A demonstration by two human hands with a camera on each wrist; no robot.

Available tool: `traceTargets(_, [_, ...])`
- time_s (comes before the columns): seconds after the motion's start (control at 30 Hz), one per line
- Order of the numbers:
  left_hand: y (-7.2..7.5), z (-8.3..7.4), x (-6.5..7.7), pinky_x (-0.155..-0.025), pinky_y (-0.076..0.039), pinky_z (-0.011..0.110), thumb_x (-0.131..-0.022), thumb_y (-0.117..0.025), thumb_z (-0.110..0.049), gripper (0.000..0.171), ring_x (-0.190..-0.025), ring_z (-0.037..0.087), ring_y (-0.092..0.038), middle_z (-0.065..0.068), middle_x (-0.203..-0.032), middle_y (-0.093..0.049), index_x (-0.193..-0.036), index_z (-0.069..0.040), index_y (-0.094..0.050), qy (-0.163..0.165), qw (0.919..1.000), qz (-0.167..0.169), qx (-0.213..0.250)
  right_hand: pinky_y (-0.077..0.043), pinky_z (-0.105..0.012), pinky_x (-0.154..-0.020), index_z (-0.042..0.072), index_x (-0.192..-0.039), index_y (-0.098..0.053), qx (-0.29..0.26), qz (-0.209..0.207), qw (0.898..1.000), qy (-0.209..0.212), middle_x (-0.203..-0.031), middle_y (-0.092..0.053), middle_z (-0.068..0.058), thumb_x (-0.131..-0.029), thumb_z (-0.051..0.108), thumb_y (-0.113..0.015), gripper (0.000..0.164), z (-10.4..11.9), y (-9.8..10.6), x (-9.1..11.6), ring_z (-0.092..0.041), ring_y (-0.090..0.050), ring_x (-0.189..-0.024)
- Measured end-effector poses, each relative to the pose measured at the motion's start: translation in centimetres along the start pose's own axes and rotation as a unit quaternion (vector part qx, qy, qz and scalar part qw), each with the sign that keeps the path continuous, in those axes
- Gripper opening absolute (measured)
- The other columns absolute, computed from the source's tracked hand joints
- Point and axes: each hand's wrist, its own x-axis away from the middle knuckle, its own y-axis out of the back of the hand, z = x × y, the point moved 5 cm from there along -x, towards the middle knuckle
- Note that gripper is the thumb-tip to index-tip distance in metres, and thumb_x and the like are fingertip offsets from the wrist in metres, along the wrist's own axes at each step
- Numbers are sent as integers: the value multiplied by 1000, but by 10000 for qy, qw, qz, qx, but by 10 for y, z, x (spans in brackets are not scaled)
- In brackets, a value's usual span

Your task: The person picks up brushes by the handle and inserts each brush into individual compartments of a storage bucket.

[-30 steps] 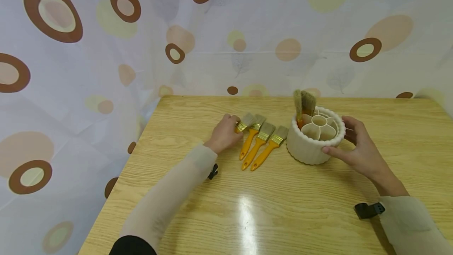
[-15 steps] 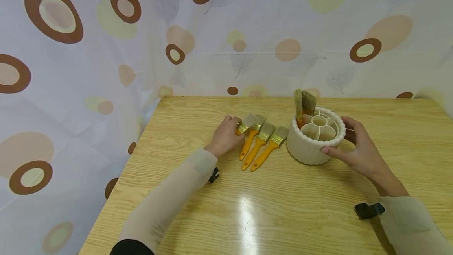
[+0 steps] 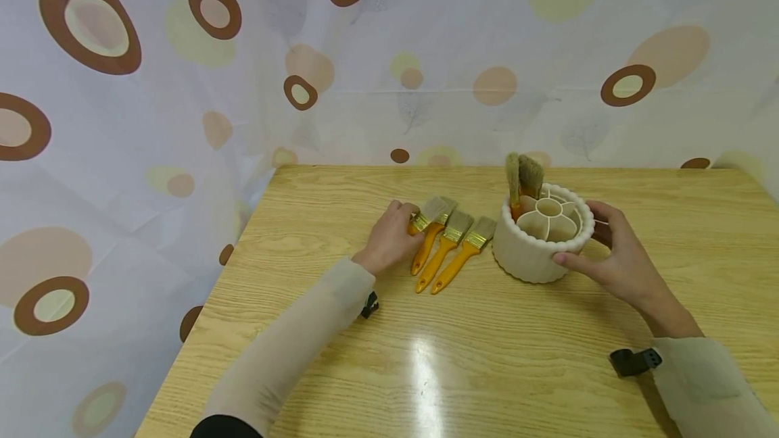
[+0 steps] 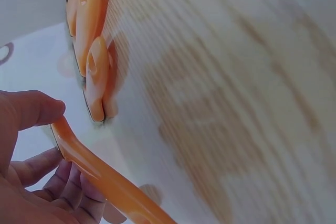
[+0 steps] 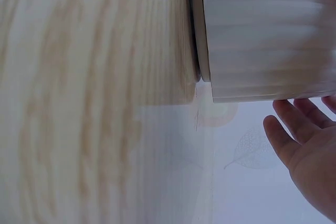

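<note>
My left hand [image 3: 389, 238] pinches a flat paintbrush [image 4: 107, 179] near its metal band, between thumb and fingers. Its pale bristles [image 3: 435, 208] point away and to the right, overlapping a second brush in the head view. Three more paintbrushes [image 3: 446, 247] with yellow-orange handles lie fanned out on the table, right of that hand. My right hand [image 3: 621, 257] holds a round cream brush holder [image 3: 532, 259], thumb at the front rim and fingers around the right side. Two used-looking brushes [image 3: 522, 178] stand bristles up in the holder's left part.
The wooden table [image 3: 487, 357] reaches back to a patterned cloth [image 3: 377, 39] hanging behind and at the left. Petal-shaped dividers [image 3: 550, 208] split the inside of the holder. A black wrist device [image 3: 635, 361] sits at my right sleeve.
My left hand has shifted slightly right with the pinched brush, whose bristles now cover more of the neighbouring brush. The right hand and the holder have stayed in place.
</note>
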Motion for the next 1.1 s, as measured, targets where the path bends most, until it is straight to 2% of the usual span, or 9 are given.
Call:
traceTargets(0.23, [0,-5,4,-74,-46,31,-88,-65,-21,50,-83,18,-49,9,-114,-49,-133,-5,-51,30,9999,34,126,-33,-12,-87,17,-150,-21,8,89,9999,-116,-143,-30,-10,-76,9,-80,95,1,-1,1,-36,-38,-123])
traceTargets(0.53, [0,-10,8,-73,-46,30,-88,-64,-21,49,-83,17,-48,8,-113,-49,-133,-5,-52,-77,9999,-4,132,-31,-11,-89,16,-149,-22,28,-2,10000,78,-140,-34,-9,-76,6,-80,94,3,-1,1,-11,-38,-118])
traceTargets(0.83, [0,-14,9,-63,-41,25,-86,-67,-19,49,-78,16,-46,9,-110,-50,-131,-4,-53,-205,9993,-36,321,-31,-10,-89,13,-148,-22,48,-3,10000,-12,-140,-34,-9,-76,8,-80,93,4,-1,1,-21,-39,-119])
traceTargets(1.1, [-1,-18,13,-62,-41,24,-86,-68,-23,51,-78,15,-46,6,-109,-48,-131,-5,-53,-190,9986,-81,483,-30,-7,-88,12,-147,-22,37,-42,10000,-4,-139,-35,-9,-76,8,-80,93,4,-2,2,-14,-39,-118])
